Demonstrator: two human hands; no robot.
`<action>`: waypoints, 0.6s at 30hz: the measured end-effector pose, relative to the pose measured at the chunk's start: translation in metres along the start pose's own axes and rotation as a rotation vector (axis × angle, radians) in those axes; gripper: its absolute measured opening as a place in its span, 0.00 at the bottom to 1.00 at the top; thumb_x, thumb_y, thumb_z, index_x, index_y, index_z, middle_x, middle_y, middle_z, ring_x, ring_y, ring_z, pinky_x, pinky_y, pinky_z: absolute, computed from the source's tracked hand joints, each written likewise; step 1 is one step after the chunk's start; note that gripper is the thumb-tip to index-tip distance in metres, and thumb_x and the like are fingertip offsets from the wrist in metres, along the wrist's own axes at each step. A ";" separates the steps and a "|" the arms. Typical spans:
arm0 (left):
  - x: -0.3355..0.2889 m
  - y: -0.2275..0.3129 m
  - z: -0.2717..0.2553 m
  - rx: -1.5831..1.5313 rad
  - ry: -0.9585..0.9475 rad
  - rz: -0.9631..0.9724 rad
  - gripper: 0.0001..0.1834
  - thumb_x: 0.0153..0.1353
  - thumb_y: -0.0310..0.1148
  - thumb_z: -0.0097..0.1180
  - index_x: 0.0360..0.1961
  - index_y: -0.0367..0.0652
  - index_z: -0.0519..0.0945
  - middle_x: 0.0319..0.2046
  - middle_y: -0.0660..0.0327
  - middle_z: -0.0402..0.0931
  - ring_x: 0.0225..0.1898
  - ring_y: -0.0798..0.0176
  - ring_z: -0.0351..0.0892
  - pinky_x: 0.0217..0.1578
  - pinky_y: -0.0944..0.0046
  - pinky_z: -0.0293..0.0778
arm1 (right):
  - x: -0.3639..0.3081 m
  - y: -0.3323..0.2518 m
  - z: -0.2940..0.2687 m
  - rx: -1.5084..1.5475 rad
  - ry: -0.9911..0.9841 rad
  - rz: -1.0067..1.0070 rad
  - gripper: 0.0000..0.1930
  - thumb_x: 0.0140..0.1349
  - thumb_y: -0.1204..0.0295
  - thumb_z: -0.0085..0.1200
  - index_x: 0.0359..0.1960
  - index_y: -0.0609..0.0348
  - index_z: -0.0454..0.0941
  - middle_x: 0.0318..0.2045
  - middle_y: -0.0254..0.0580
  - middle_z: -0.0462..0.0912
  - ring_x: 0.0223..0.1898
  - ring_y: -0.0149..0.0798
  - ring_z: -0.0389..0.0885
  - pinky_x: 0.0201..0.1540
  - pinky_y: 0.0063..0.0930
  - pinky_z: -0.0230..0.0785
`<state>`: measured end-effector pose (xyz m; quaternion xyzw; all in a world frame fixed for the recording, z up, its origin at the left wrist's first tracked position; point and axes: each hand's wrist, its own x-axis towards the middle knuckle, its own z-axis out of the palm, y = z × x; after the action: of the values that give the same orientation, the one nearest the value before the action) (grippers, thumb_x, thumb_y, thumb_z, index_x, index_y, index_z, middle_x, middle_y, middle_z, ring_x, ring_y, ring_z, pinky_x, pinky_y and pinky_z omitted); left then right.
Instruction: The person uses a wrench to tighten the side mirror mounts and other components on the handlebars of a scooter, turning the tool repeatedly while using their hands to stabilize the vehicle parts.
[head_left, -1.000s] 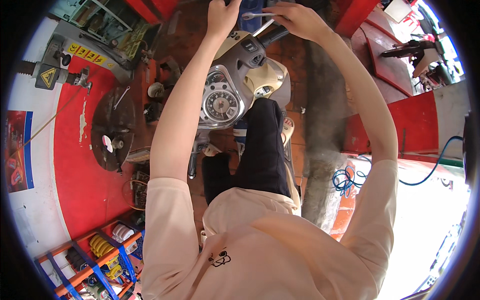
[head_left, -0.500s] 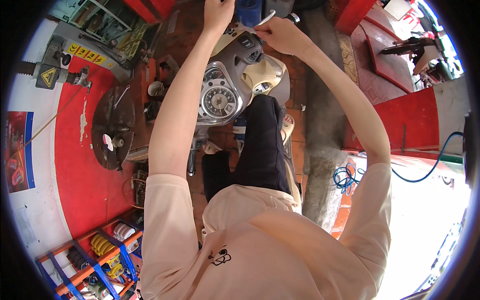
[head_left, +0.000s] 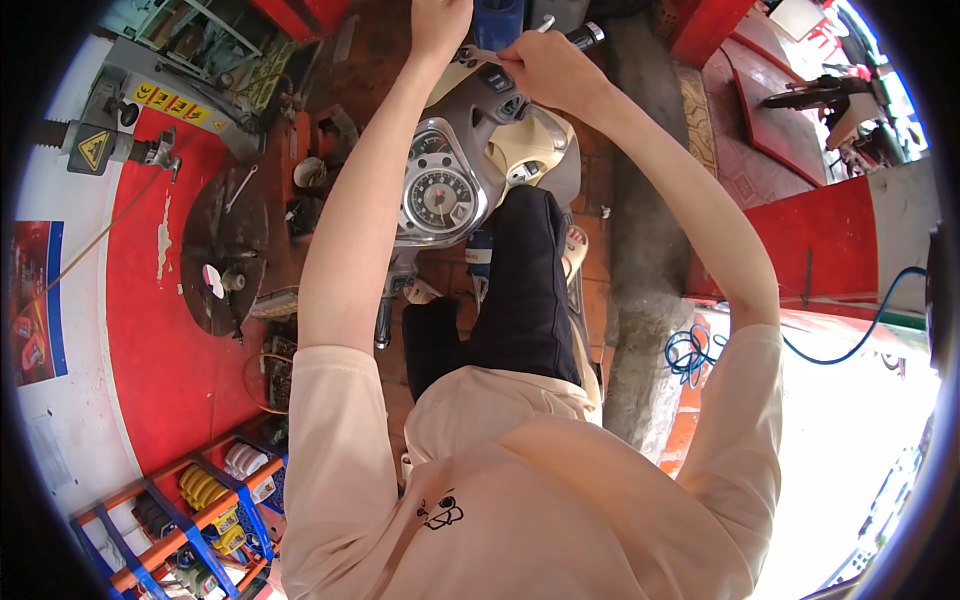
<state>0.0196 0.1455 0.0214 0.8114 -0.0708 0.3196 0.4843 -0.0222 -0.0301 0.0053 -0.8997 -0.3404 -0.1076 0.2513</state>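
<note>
At the top edge of the head view, my left hand (head_left: 441, 30) is partly cut off and its fingers are hidden. My right hand (head_left: 553, 72) is closed on a slim silver wrench (head_left: 484, 54), whose jaw end points left toward my left hand. Both hands are over the handlebar of a cream and grey scooter. Its speedometer (head_left: 440, 198) faces up below them. The silver brake lever (head_left: 545, 23) and the right handlebar grip (head_left: 588, 35) show just beyond my right hand. What the wrench jaw touches is too small to make out.
A combination wrench (head_left: 241, 188) lies on a dark round plate at left, beside a red wall. A rack (head_left: 200, 520) with coloured parts stands at lower left. A coiled blue hose (head_left: 690, 355) hangs at right. A blue container (head_left: 498, 25) is beyond the handlebar.
My right hand has moved a little to the left and down, away from the brake lever. The wrench now shows between it and my left hand, which stays nearly in place.
</note>
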 end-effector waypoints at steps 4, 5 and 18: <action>0.000 0.005 0.002 -0.061 0.059 0.107 0.26 0.68 0.44 0.51 0.24 0.28 0.76 0.13 0.49 0.72 0.17 0.59 0.75 0.21 0.54 0.63 | 0.005 0.015 -0.018 0.064 -0.060 -0.022 0.14 0.58 0.66 0.59 0.41 0.62 0.84 0.32 0.50 0.85 0.34 0.49 0.85 0.40 0.36 0.75; -0.001 0.009 0.006 -0.103 0.102 0.195 0.25 0.68 0.44 0.51 0.26 0.27 0.77 0.14 0.49 0.73 0.18 0.60 0.76 0.22 0.54 0.64 | 0.003 0.030 -0.019 0.121 -0.079 0.014 0.14 0.57 0.65 0.60 0.40 0.61 0.84 0.27 0.46 0.84 0.29 0.43 0.83 0.34 0.33 0.73; -0.008 0.003 -0.019 -0.228 -0.346 -0.024 0.06 0.59 0.30 0.55 0.30 0.42 0.70 0.22 0.69 0.66 0.24 0.73 0.67 0.27 0.70 0.64 | 0.056 -0.001 -0.025 1.637 0.071 0.272 0.21 0.58 0.59 0.66 0.52 0.51 0.80 0.23 0.24 0.79 0.13 0.19 0.61 0.15 0.15 0.45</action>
<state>0.0035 0.1587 0.0250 0.7949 -0.1788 0.1596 0.5574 0.0182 -0.0112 0.0469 -0.4617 -0.1910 0.1771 0.8480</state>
